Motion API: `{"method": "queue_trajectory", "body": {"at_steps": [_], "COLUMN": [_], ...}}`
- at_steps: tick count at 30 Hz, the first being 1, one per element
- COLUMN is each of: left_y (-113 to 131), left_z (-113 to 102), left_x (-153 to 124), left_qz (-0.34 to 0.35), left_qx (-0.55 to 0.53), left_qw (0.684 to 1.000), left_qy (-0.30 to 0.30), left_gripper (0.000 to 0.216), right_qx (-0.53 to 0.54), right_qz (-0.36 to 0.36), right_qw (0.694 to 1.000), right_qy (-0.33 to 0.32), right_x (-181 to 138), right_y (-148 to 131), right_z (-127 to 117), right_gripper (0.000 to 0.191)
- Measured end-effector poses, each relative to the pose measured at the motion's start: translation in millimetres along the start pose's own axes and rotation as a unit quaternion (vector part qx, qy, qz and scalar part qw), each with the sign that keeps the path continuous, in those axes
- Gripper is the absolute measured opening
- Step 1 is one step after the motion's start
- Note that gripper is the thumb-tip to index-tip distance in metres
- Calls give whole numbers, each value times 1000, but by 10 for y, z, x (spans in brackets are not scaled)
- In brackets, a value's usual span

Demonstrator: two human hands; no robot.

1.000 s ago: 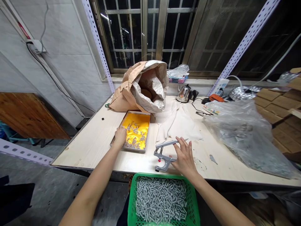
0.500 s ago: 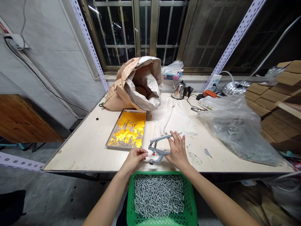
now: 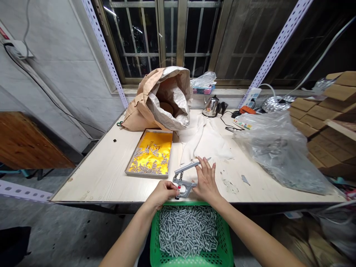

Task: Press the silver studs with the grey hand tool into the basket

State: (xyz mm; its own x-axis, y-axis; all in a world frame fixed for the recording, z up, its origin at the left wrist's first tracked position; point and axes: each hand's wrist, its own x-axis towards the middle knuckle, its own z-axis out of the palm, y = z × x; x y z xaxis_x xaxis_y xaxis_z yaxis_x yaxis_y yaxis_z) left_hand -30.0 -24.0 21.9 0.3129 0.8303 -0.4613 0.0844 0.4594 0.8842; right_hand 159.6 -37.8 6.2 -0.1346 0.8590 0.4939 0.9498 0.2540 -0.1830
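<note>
My right hand (image 3: 206, 181) grips a grey pair of snap-fastener pliers (image 3: 189, 184), with a coil spring between the handles and a red tip at the jaw. The handles are spread apart. My left hand (image 3: 164, 193) is closed in a pinch right at the jaw, by the red tip; what its fingertips hold is too small to make out. Just below both hands is a green basket (image 3: 228, 244) full of small silver ribbed metal pieces (image 3: 189, 230). A shallow tray (image 3: 147, 175) with a yellow lining and similar loose metal pieces lies to the left on the table.
A large open paper sack (image 3: 141, 107) stands behind the tray. White cloth (image 3: 211, 142) lies beside it, with a metal kettle (image 3: 210, 106) behind. At right are a clear plastic bag (image 3: 278, 148) and stacked cardboard boxes (image 3: 328, 118). The table's front edge (image 3: 111, 202) runs under my forearms.
My left hand has moved right and down, bringing its fingertips to the pliers' jaw. The pliers and my right hand have shifted slightly left and down.
</note>
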Motion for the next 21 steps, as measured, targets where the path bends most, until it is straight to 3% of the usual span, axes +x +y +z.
{"method": "queue_trajectory", "body": {"at_steps": [9,13,21], "left_y": [12,42,82], "left_z": [-9,-9,-42], "left_x": [-17,-50,-107], "left_qz": [24,31,22], "left_qx": [46,42,28], "left_qw": [997,997,994], "left_qy": [-62,-59,-101], "left_gripper": [11,12,23], "right_qx": [-7,-1,19], "right_qz": [4,5,-28], "right_qw": [1000,1000,999], "right_qy": [-11,-6,15], "right_x": [-20,-9,64], "right_y": [-26,-27,8], "right_z": [-6,-3,-82], "right_gripper": [64,62,25]}}
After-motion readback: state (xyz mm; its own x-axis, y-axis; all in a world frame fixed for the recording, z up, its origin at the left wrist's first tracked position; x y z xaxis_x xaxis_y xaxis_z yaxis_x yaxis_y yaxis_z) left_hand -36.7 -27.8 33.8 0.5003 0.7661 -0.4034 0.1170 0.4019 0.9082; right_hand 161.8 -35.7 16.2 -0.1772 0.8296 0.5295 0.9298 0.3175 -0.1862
